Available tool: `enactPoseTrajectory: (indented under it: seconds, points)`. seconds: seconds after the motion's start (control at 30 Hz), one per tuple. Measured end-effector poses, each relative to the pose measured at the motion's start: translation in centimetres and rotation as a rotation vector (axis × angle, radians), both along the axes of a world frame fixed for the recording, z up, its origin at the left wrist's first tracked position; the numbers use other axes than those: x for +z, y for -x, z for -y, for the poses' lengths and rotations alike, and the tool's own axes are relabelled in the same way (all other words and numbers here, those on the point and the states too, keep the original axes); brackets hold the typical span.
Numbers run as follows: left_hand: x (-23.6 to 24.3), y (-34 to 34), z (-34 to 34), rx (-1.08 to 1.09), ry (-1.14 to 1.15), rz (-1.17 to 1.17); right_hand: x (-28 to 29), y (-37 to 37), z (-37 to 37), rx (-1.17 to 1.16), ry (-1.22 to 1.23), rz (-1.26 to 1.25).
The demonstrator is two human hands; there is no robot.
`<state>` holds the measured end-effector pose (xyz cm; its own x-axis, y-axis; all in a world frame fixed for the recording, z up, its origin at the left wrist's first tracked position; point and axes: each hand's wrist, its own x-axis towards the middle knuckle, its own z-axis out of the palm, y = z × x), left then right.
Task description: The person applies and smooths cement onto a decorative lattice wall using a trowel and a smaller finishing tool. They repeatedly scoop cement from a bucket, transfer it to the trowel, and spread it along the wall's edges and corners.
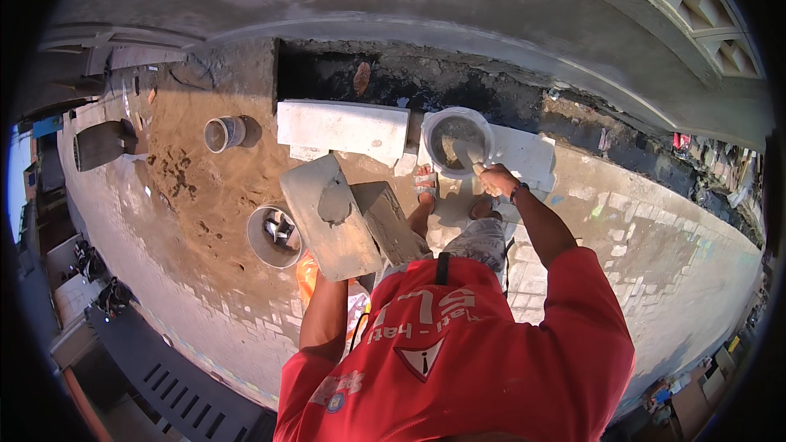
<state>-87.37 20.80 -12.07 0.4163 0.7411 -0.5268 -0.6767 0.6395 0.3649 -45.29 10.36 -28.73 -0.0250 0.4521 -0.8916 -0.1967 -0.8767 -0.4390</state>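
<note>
Wall: smooth grey, in shade, running along the far side and bent into an arch by the lens.
Vents: pale blocks with angular openings, high at the right.
Ditch: dark, at the foot of the wall; a brown leaf lies in it.
Rubble: mixed scraps at the far right.
Paving: pale small blocks, partly covered by a grey-brown film.
Sand: brown, spread over the ground at the left.
Grate: dark, slotted, lower left.
Light: strong sun on the paving, hard-edged shadows.
Sky: bright strip at the left rim.
</note>
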Motion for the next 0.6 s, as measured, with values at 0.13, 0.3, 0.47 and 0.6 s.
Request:
enactPoseTrajectory:
  seconds: [0.13, 0.3, 0.47, 0.6]
  points:
    - [-0.3, 1.7, 1.5, -0.024, 0.038, -0.060, -7.3, 3.9, -1.0, -0.217, 0.072, 0.014]
    - [-1.4, -0.5, 0.5, -0.183, 0.067, -0.030, -8.5, 4.6, -1.9, 0.437, -0.293, 0.791]
    - [-2.6, -6.6, 0.9, -0.358, 0.099, 0.106, 12.3, 6.2, -2.6, -0.144, -0.283, -0.181]
    - [-2.3, -14.1, 0.5, -0.599, 0.117, 0.231, 19.6, 6.3, 2.0, -0.524, -0.514, -0.531]
